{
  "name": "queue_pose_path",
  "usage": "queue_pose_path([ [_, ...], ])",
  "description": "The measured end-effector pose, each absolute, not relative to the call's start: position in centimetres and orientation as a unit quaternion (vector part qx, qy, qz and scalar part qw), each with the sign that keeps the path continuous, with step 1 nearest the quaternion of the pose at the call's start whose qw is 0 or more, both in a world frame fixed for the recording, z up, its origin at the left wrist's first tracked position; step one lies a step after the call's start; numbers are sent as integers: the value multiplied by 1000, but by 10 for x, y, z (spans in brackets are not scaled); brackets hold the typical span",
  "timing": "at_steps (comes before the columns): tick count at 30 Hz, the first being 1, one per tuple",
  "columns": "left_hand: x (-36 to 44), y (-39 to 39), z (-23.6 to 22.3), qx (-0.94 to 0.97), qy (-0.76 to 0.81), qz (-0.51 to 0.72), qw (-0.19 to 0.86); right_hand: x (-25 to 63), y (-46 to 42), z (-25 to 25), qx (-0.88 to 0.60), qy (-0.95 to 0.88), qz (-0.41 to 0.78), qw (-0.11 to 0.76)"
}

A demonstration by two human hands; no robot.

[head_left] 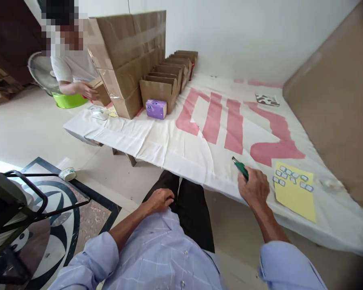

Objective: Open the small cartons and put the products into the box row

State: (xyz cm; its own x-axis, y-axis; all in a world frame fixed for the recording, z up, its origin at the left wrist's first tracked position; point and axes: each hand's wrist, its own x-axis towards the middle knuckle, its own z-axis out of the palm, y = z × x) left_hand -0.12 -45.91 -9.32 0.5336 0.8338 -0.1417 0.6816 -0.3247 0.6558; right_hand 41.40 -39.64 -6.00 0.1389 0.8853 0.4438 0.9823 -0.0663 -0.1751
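My right hand [254, 186] rests at the front edge of the cloth-covered table, its fingers wrapped round a green-handled tool with a metal tip [240, 167]. The tip points away from me, over the cloth; its exact kind is too small to make out. Just to the right of this hand lies a yellow sheet [299, 201] bearing several small blue-edged white labels [280, 174]. My left hand [161, 199] lies on my lap with fingers curled in, and nothing shows in it.
A white cloth with red markings [234, 125] covers the table. Stacked cartons [121, 64], a row of open boxes [159, 90] and a purple pack [156, 109] stand left; a patterned packet [266, 100] lies back right. Cardboard [335, 100] rises right. Another person's hand [89, 92] holds a box.
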Motion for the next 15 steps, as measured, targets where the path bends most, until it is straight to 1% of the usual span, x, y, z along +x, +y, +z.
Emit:
queue_pose_path([
  [4, 15, -455, -82, 821, 416, 167, 352, 416, -396, -60, -716, -648, -123, 229],
  [6, 22, -451, -69, 830, 377, 231, 340, 418, -395, -62, -716, -645, -126, 233],
  [8, 28, -445, -46, 841, 329, 301, 305, 420, -393, -64, -715, -646, -125, 236],
  [10, 33, -443, -10, 852, 270, 371, 253, 422, -392, -67, -711, -649, -124, 240],
  [12, 34, -449, 36, 843, 219, 450, 199, 423, -392, -68, -710, -649, -128, 241],
  [15, 26, -475, 107, 804, 171, 545, 168, 422, -392, -68, -712, -647, -134, 237],
])
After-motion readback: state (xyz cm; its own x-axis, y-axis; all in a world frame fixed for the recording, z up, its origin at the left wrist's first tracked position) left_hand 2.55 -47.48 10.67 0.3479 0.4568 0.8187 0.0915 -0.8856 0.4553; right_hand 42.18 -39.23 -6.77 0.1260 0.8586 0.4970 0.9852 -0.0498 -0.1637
